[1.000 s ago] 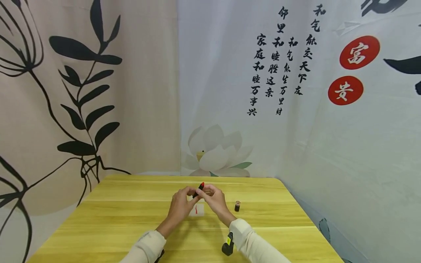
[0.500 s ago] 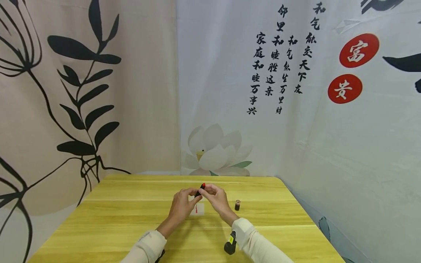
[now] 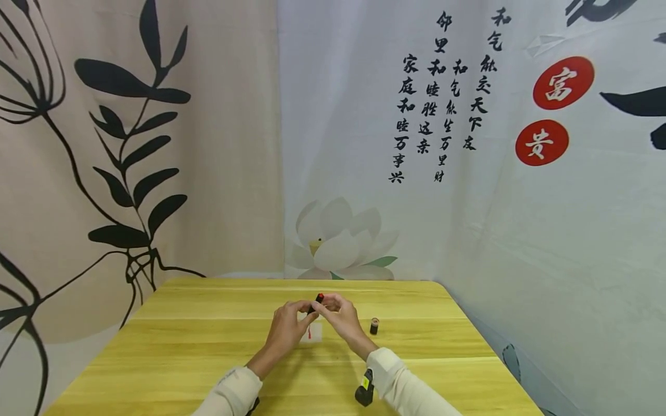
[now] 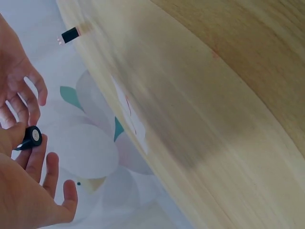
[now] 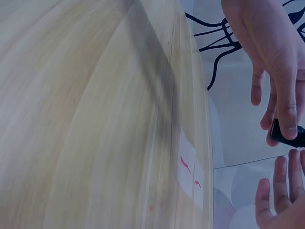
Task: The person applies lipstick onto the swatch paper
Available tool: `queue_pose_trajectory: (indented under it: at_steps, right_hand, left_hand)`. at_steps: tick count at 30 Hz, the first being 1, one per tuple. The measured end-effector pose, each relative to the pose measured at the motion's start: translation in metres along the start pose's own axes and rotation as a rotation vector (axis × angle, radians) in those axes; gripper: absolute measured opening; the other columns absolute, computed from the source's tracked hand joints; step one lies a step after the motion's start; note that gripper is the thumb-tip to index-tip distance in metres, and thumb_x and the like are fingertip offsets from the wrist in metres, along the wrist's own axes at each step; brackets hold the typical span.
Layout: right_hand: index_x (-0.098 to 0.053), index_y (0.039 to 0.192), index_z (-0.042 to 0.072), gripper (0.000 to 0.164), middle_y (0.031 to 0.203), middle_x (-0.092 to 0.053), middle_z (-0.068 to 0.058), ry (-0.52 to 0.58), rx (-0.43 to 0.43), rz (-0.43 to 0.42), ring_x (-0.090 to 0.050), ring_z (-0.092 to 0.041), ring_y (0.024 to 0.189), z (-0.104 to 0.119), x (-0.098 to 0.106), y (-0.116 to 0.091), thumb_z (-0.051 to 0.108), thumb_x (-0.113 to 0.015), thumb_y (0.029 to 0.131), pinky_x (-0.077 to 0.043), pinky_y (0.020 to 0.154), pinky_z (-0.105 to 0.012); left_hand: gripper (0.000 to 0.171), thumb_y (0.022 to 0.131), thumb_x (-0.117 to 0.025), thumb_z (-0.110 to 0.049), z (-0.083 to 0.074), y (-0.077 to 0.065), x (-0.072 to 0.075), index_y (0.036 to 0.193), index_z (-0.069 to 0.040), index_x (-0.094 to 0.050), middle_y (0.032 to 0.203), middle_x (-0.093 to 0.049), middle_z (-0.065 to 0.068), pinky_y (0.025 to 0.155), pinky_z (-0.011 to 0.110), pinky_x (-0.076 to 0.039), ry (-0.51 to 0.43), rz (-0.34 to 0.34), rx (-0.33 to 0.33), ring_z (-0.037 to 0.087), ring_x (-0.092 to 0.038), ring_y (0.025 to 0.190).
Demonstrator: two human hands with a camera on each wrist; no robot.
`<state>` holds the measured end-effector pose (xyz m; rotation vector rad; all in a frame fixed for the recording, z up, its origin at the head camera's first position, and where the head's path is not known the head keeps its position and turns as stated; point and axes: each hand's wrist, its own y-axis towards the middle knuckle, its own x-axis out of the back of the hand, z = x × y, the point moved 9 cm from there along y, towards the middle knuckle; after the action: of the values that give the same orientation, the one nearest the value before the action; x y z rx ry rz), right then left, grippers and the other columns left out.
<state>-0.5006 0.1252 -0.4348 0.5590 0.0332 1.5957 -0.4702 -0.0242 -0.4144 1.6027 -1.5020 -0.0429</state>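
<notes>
The left hand (image 3: 284,324) and right hand (image 3: 344,321) pinch the lipstick (image 3: 318,300), likely light, rigid; grip the tube (image 4: 32,137), not the fragile tip (image 3: 320,296).

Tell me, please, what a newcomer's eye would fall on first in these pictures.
Most likely the two red ovals, high on the right of the head view's backdrop, and the bold dark plant print on its left. After that, the eye may drop to the black lipstick with its red tip, held between the left hand and right hand above the wooden table.
</notes>
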Motion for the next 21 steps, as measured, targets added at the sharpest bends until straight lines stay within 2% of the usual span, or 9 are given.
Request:
queue_pose_trajectory:
  at_steps: [2, 6, 9, 14, 17, 21]
  right_hand:
    - [-0.069, 0.115, 0.010, 0.034, 0.107, -0.073, -0.002, 0.010, -0.005, -0.018, -0.067, -0.014, 0.097, 0.000, 0.000, 0.000, 0.039, -0.074, 0.098, -0.055, 0.087, -0.037]
    - [-0.068, 0.111, 0.003, 0.027, 0.103, -0.074, -0.010, 0.028, 0.005, -0.033, -0.068, -0.018, 0.093, 0.019, 0.001, -0.006, 0.027, -0.072, 0.101, -0.056, 0.087, -0.041]
    - [-0.069, 0.111, 0.001, 0.024, 0.103, -0.074, -0.012, 0.044, 0.012, -0.028, -0.068, -0.018, 0.093, 0.022, 0.001, -0.006, 0.022, -0.072, 0.101, -0.055, 0.088, -0.043]
    - [-0.072, 0.114, 0.005, 0.027, 0.106, -0.073, -0.008, 0.032, 0.011, -0.012, -0.067, -0.015, 0.095, 0.005, -0.001, -0.001, 0.029, -0.073, 0.100, -0.056, 0.090, -0.041]
    - [-0.073, 0.116, 0.004, 0.028, 0.109, -0.074, -0.009, 0.018, 0.013, 0.001, -0.068, -0.018, 0.098, 0.004, -0.002, -0.001, 0.028, -0.071, 0.101, -0.055, 0.094, -0.046]
    - [-0.073, 0.118, 0.000, 0.027, 0.112, -0.074, -0.014, 0.021, 0.019, 0.025, -0.068, -0.026, 0.104, 0.019, -0.003, -0.006, 0.022, -0.068, 0.104, -0.053, 0.097, -0.054]
  left_hand:
    - [0.021, 0.094, -0.079, -0.020, -0.001, 0.000, 0.001, 0.112, -0.010, -0.079, 0.099, -0.074, 0.000, 0.084, 0.049, -0.055, 0.002, -0.003, -0.006, 0.022, -0.066, 0.096]
    - [0.021, 0.094, -0.079, -0.020, -0.001, 0.000, 0.001, 0.113, -0.010, -0.079, 0.100, -0.074, 0.000, 0.086, 0.050, -0.054, -0.001, 0.006, 0.001, 0.023, -0.067, 0.097]
    - [0.021, 0.095, -0.078, -0.020, 0.000, 0.000, 0.000, 0.113, -0.010, -0.079, 0.100, -0.074, 0.001, 0.089, 0.052, -0.054, -0.002, 0.010, 0.008, 0.026, -0.067, 0.100]
    - [0.020, 0.094, -0.079, -0.019, 0.000, -0.002, 0.001, 0.112, -0.010, -0.079, 0.099, -0.074, 0.001, 0.089, 0.054, -0.053, 0.002, 0.003, -0.006, 0.026, -0.067, 0.099]
    - [0.020, 0.094, -0.079, -0.019, 0.001, -0.002, 0.001, 0.112, -0.009, -0.079, 0.098, -0.074, 0.001, 0.088, 0.053, -0.052, 0.004, 0.005, -0.005, 0.026, -0.066, 0.097]
    - [0.021, 0.095, -0.078, -0.019, 0.003, -0.003, 0.001, 0.112, -0.008, -0.079, 0.099, -0.074, 0.002, 0.088, 0.053, -0.053, -0.002, 0.014, 0.008, 0.027, -0.066, 0.097]
